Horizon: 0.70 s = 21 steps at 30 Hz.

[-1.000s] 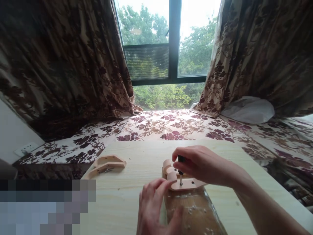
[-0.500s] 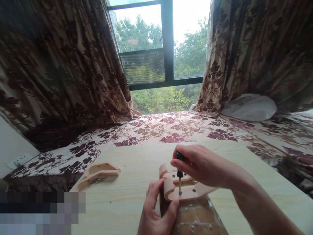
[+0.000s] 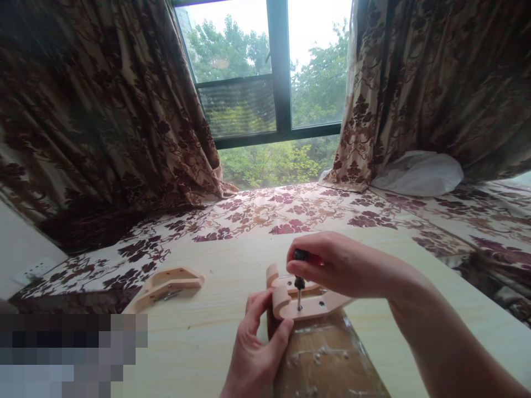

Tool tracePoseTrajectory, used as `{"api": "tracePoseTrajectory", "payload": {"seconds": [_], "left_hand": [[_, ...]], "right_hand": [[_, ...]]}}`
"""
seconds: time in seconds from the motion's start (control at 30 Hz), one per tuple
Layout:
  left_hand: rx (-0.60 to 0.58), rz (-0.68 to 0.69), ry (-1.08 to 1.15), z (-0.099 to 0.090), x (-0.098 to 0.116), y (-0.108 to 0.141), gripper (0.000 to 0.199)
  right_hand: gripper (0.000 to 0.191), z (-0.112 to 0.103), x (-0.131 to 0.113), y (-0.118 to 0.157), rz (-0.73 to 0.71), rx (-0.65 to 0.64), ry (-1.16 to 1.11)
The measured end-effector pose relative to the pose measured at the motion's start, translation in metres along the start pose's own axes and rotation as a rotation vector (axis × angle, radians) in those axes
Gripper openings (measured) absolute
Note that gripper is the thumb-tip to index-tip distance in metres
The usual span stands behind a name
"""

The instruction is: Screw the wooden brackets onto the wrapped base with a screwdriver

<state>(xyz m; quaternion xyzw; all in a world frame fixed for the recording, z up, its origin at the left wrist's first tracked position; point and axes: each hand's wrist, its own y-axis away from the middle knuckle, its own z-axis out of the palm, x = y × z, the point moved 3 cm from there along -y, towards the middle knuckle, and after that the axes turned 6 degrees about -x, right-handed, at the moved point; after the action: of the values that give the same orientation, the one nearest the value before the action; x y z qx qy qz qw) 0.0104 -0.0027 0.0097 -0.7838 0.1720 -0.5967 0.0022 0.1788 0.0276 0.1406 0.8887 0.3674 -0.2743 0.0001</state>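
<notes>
My right hand is closed around the black handle of a screwdriver. The shaft stands nearly upright, its tip in a hole near the curled end of a pale wooden hook piece. Another dark hole shows farther right on that piece. My left hand pinches the curled end between thumb and fingers. Beneath lies a brown wooden board with clear wrapping or glue-like streaks on it. A second wooden hook piece sits just behind, partly hidden by the first and by my right hand.
On the left of the pale wooden tabletop lie more angled wooden pieces, with thin metal bits beside them. Behind is a ledge with floral cloth, a white bag, curtains and a window.
The camera view has tilted slightly, so the hands and board sit a little higher and farther left. My right hand has turned slightly on the screwdriver; the tip stays at the same hole.
</notes>
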Motion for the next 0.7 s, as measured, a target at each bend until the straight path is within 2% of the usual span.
{"api": "tracePoseTrajectory", "payload": {"seconds": [0.1, 0.23, 0.4, 0.5, 0.7], "left_hand": [[-0.014, 0.008, 0.018, 0.0, -0.001, -0.001, 0.036], [-0.007, 0.009, 0.016, 0.0, -0.003, 0.0, 0.036], [0.023, 0.006, -0.001, 0.0, -0.003, 0.001, 0.034], [0.029, 0.014, -0.004, 0.0, -0.002, 0.001, 0.033], [0.017, 0.011, 0.001, 0.001, -0.004, -0.001, 0.036]], "right_hand": [[0.032, 0.003, 0.008, -0.005, 0.036, 0.074, 0.066], [0.03, 0.003, 0.008, -0.004, 0.055, 0.108, 0.101], [0.011, 0.004, -0.005, 0.002, -0.022, -0.035, -0.103], [0.012, 0.005, -0.006, 0.001, -0.032, -0.074, -0.162], [0.023, 0.004, 0.007, -0.005, 0.053, 0.07, -0.044]]}}
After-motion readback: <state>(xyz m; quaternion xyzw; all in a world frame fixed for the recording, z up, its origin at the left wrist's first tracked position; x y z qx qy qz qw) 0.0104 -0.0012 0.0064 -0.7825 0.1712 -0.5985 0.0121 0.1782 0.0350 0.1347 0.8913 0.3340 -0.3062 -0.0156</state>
